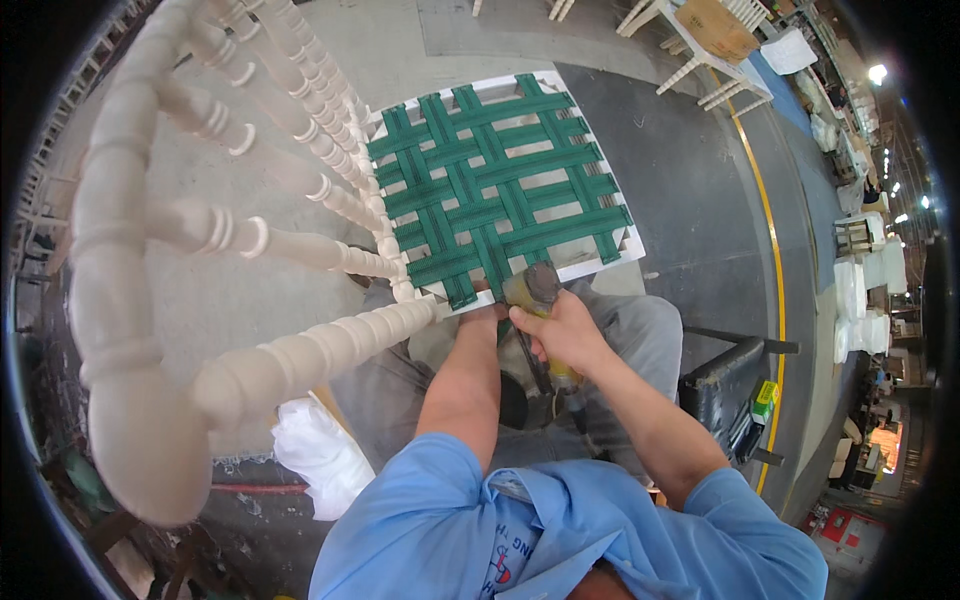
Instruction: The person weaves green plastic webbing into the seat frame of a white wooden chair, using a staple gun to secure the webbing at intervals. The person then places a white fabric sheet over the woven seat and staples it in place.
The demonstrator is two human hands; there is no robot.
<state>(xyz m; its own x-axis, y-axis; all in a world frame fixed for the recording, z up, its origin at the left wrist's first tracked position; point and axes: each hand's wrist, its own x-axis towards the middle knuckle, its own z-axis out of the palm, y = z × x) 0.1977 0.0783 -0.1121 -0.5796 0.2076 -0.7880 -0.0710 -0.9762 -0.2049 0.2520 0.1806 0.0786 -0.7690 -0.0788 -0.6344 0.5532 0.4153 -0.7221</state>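
Note:
A white chair seat frame (pixel 608 262) carries woven green elastic webbing (pixel 490 185) and lies in front of me. My right hand (pixel 568 335) is wrapped round a yellow and dark staple gun (pixel 532 288), whose head meets the near edge of the frame at the end of a lengthwise strap. My left hand (pixel 486 313) is under that same near edge, just left of the staple gun. Its fingers are mostly hidden by the frame and the tool. The chair's white turned-spindle back (pixel 120 250) rises at my left.
A white cloth-like bundle (pixel 318 455) lies at lower left. Right of my knee stands a black bin or seat (pixel 722 385) with a small green and yellow box (pixel 765 400). White chairs, one bearing a cardboard box (pixel 716 30), stand far right. A yellow line (pixel 768 220) crosses the floor.

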